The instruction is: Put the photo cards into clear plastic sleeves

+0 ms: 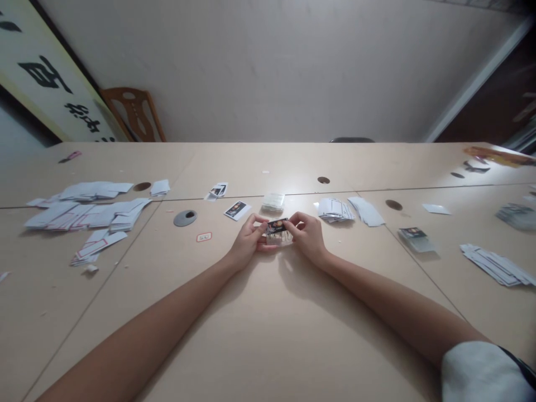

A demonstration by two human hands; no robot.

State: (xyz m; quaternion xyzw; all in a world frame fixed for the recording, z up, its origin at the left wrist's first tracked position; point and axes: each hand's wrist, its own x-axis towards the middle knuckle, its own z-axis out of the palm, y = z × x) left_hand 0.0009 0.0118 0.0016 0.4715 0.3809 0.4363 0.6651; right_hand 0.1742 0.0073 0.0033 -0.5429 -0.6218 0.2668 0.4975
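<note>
My left hand (248, 244) and my right hand (309, 237) meet over the light wooden table (268, 324), fingers closed on a small clear packet with a dark printed card (277, 225) at its top. The left fingers grip its left side, the right thumb and fingers its upper right edge. Just beyond my hands lies a stack of clear sleeves (273, 202). A dark picture card with a white border (237, 210) rests left of that stack, and more such cards (218, 191) lie farther back.
White paper slips (87, 215) are spread at the left, near a grey grommet (185, 218) and a red-edged label (204, 237). Right of my hands are white cards (335, 209), another sleeve stack (416, 240) and more slips (496, 264). A wooden chair (134, 114) stands behind.
</note>
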